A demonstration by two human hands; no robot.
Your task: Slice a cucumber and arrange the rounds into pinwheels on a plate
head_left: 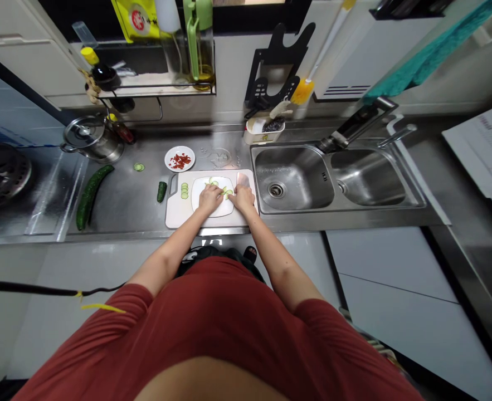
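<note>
Red shirt [224, 312] bottom-center; mid-frame left hand [210, 199], right hand [243, 198], half-curled at cucumber slices [226, 191], hold unclear; one plate [223, 210] inside edges of one board [178, 215].

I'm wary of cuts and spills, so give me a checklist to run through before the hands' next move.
1. White plate resting on the cutting board: ok.
2. Left hand and right hand at the plate, by the cucumber slices: ok.
3. Right hand well away from the apparent knife blade: not ok; it shows just beyond that hand, and contact is unclear.
4. Row of slices on the board, left of the plate: ok.
5. Red pieces kept within their round dish: ok.
6. Firm grip on any slice: cannot tell; fingers hide it.
</note>
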